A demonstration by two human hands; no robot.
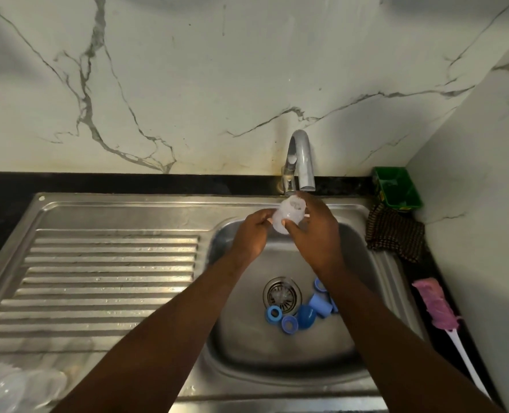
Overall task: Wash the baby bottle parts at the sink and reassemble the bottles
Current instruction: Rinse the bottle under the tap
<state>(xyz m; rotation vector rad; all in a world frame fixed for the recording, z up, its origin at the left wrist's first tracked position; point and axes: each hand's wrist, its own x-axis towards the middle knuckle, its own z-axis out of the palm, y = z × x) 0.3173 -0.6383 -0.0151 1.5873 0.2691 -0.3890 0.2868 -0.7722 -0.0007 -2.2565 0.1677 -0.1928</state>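
**Clear bottle parts (17, 386) on the drainer, one bottle (286, 217) at the tap (302, 156)**

Clear bottle parts lie in a blurred heap at the near left corner of the steel draining board (113, 278); how many there are I cannot tell. Both forearms reach over the near edge of the sink basin (277, 350) to its far edge. There the bottle, small and clear, is held just below the tap's spout. The left grip (248, 234) pinches the bottle's lower left side with its fingertips. The right grip (315, 234) curls round the bottle's right side, thumb across the front.

On the basin floor a steel drain strainer (282, 295) sits in the middle. Blue parts (306, 315) cluster just beside it toward the near right: rings, a domed cap and a short tube. Some of them touch, and some are partly hidden under the right forearm.

At the far right corner of the black worktop (5, 204) stands a green tub (396, 190), with a dark checked cloth (394, 235) just in front of it. A pink-headed brush (435, 307) with a white handle lies along the worktop's right edge.
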